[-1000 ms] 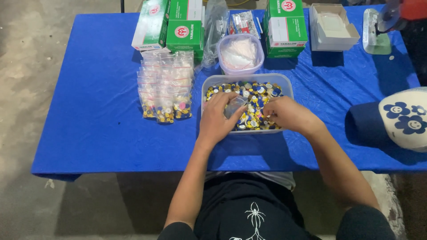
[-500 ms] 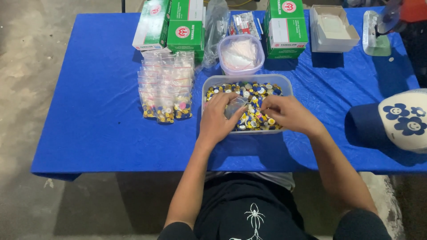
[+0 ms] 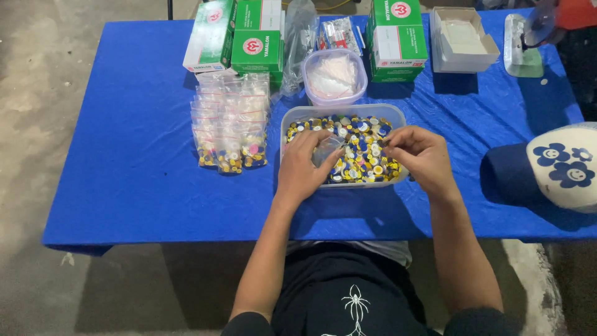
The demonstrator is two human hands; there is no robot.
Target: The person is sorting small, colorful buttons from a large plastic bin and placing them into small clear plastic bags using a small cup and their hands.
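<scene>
A clear rectangular plastic tub (image 3: 283,134) sits on the blue table, full of small round pieces (image 3: 364,158) in yellow, blue and white. My left hand (image 3: 303,165) rests over the tub's left side and holds a small clear plastic bag (image 3: 326,149) above the pieces. My right hand (image 3: 420,155) hovers over the tub's right side, its fingertips pinched on a small piece near the bag's mouth.
Several filled small bags (image 3: 230,127) lie in a pile left of the tub. A round clear container (image 3: 334,78) stands behind it. Green and white boxes (image 3: 256,37) and an open white box (image 3: 463,38) line the back. A flower-patterned cap (image 3: 547,171) lies at the right.
My right hand has shifted slightly left toward the bag. The left hand and the bag have stayed in place.
</scene>
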